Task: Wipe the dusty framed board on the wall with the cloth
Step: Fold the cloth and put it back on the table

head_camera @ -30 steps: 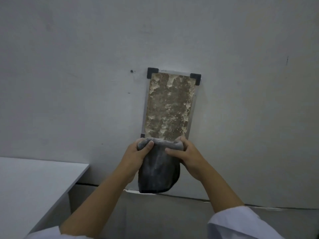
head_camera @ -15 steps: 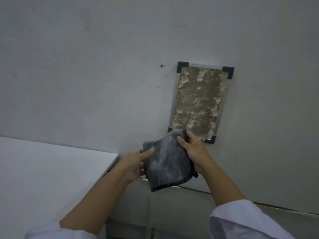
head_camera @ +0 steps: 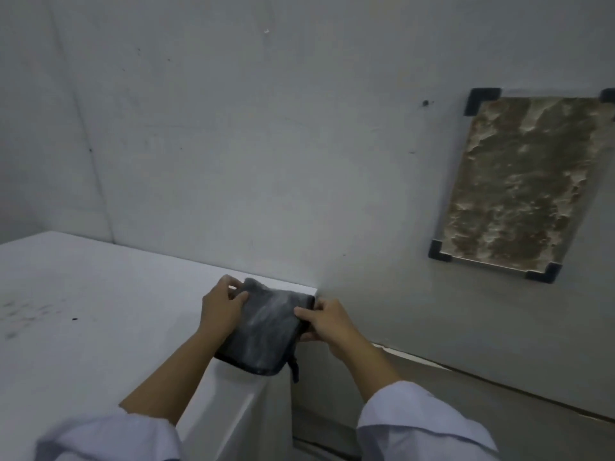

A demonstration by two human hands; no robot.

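Wall-hung rectangular framed board (head_camera: 512, 191), crusted tan and brown with black corner caps, stands upright, up and right of both hands, nearer the right hand (head_camera: 327, 324). Dusty dark grey folded cloth (head_camera: 266, 331) sits over the white table (head_camera: 83, 311) corner, pinched by right and left hand (head_camera: 221, 309).

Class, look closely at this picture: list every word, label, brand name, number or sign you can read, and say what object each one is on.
None: no readable text shows anywhere in this view.
Framed board: only mottled brown and pale dust, no lettering.
Cloth, held by the left hand and right hand: dark with pale dust smears, no visible label text.
White table: dark smudges and a speck, not writing.
Wall: small marks only.
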